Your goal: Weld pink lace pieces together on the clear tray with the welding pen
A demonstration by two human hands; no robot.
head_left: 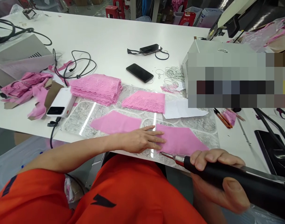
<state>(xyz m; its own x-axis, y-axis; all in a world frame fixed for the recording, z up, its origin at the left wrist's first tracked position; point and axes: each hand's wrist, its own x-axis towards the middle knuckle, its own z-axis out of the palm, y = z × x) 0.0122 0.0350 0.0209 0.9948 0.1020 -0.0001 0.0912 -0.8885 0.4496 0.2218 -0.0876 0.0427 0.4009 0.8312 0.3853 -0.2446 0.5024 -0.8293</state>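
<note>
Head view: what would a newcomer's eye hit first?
The orange shirt spans bottom left to centre. The right hand grips a black-handled tool, its tip beside the pink fabric piece that the left hand touches. Left of centre lies a thick scalloped pink fabric stack.

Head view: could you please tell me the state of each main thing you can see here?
Left hand, open, resting on the right pink piece
Right hand, closed around the black-handled tool
Black-handled tool, gripped
Right pink piece, lying flat
Left pink piece, lying flat
Larger lace pile, stacked
Near phone, face up, screen dark
White device, cable plugged in
Pale cord, loosely coiled
</note>
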